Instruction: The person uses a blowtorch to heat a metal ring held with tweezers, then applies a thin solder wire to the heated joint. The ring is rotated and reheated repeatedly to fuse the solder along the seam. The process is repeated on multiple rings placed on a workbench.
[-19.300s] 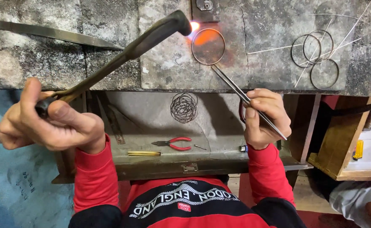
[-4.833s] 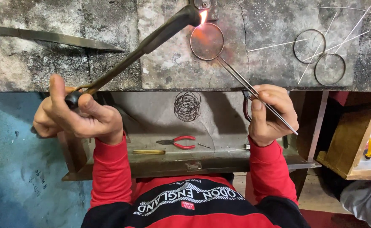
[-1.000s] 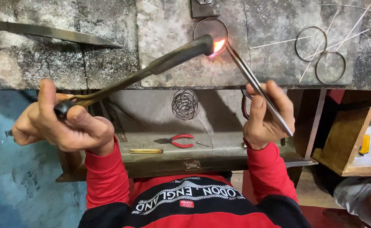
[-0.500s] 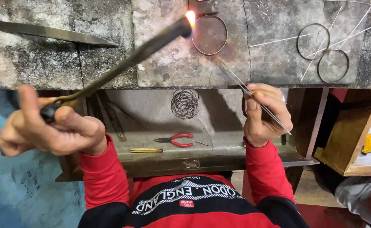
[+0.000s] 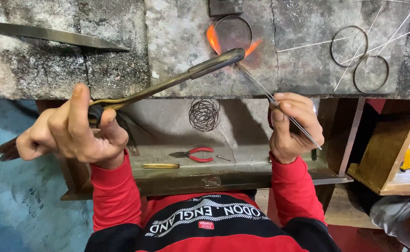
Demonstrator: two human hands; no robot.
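Observation:
My left hand (image 5: 74, 128) grips the handle of a long metal torch (image 5: 177, 79) that slants up to the right. Its nozzle burns with an orange flame (image 5: 212, 38) at the lower edge of a thin wire ring (image 5: 235, 21) lying on the grey stone slab (image 5: 121, 46). My right hand (image 5: 291, 126) pinches long thin tweezers (image 5: 265, 91); their tips reach up to the ring beside the flame, where the slab glows orange.
Two more wire rings (image 5: 361, 58) and straight wires (image 5: 317, 44) lie on the slab at right. A long metal blade (image 5: 51, 35) lies at upper left. In the drawer below sit a wire coil (image 5: 204, 114), red-handled pliers (image 5: 193, 154) and a brass rod (image 5: 160, 165).
The torch nozzle has dropped lower and to the right, so the flame now licks the ring's lower edge. The tweezers have come back up to the ring.

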